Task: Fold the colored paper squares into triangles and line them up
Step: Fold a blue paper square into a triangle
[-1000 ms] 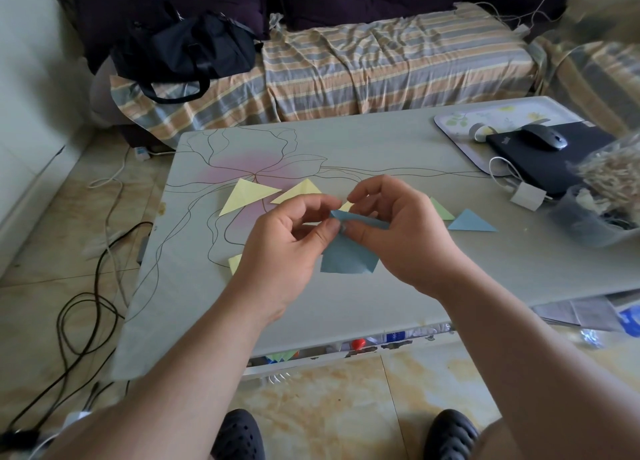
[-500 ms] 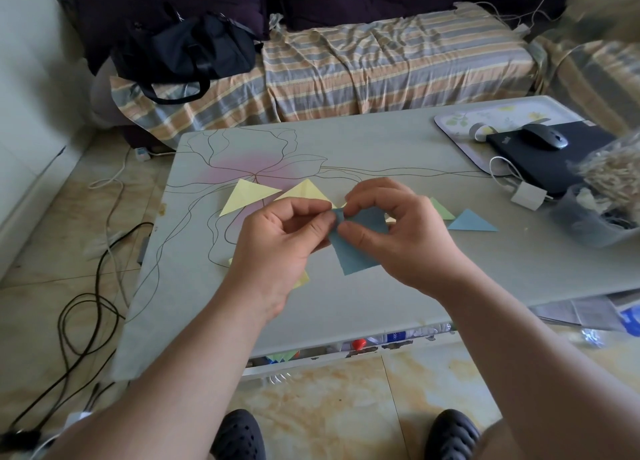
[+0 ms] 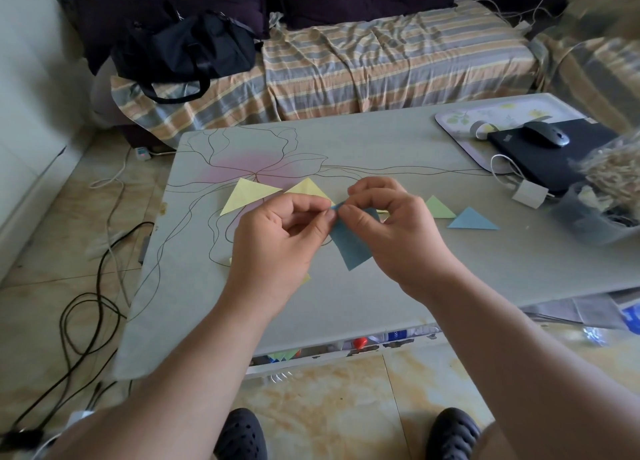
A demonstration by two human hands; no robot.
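Table (image 3: 398, 296) near edge bare; both hands apparently pinch blue paper (image 3: 351, 248).

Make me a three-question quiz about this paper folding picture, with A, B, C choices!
1. Where is the grey computer mouse?
A. on the black laptop
B. on the floor
C. on the striped sofa

2. What colour is the paper being folded?
A. red
B. dark blue
C. white

3. What are the hands doing?
A. lying flat on the table
B. holding scissors
C. both pinching the paper

Answers:
1. A, the mouse sits on top of the closed laptop at the table's far right.
2. B, the dark blue paper hangs between the hands.
3. C, the left hand and right hand pinch its top corner.
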